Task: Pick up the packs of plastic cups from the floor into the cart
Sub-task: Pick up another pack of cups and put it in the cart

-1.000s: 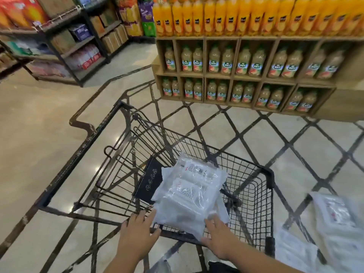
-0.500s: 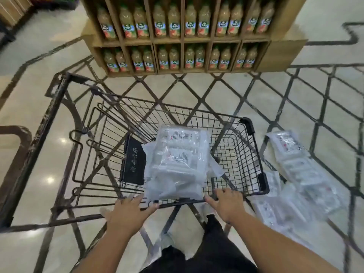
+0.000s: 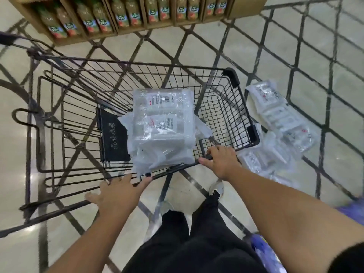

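Clear packs of plastic cups [image 3: 163, 127] lie stacked inside the black wire cart [image 3: 244, 107], leaning toward its near wall. More packs of cups [image 3: 281, 119] lie on the floor just right of the cart, with a few more packs [image 3: 264, 158] closer to me. My left hand [image 3: 116, 194] is spread flat, its fingertips touching the cart's near rim below the stack. My right hand [image 3: 219, 161] rests on the near rim at the right corner, its fingers curled over the wire. Neither hand holds a pack.
A wooden shelf of juice bottles [image 3: 126, 18] stands on the floor beyond the cart. A black folded seat flap [image 3: 113, 136] hangs inside the cart on the left. My legs and shoes [image 3: 215, 189] stand behind the cart. The tiled floor spreads to the right.
My hands have come off the packs, which now lie in the cart. My right hand slid right along the rim and curled over it. My view tilted downward.
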A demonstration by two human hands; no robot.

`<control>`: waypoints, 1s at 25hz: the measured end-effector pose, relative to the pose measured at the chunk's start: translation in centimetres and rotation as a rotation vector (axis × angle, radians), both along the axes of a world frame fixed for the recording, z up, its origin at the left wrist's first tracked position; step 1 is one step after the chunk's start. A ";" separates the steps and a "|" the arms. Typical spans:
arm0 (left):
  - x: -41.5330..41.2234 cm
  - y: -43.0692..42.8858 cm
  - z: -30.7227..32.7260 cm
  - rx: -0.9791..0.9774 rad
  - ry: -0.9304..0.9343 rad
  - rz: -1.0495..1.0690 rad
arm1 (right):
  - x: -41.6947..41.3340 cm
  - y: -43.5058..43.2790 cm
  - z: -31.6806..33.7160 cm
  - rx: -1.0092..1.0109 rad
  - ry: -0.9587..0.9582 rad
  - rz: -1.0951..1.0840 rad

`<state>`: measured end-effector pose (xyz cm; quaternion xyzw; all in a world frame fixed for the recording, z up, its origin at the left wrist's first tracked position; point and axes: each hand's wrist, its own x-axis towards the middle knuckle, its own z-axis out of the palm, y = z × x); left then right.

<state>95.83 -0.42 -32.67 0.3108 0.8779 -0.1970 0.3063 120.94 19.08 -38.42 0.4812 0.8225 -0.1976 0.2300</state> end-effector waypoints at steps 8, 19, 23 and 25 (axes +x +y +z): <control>4.3 3.6 -1.9 0.040 -0.022 -0.028 | 4.8 4.6 -1.0 0.008 0.036 -0.034; 11.3 12.2 -3.6 0.093 -0.066 -0.158 | 13.3 14.8 -0.6 -0.058 0.067 -0.019; 12.6 14.3 -2.9 -0.025 0.027 -0.223 | 14.3 16.2 -1.2 -0.119 0.101 0.008; 12.5 15.5 -1.6 -0.068 -0.005 -0.202 | 14.4 16.5 -1.5 -0.145 0.124 -0.015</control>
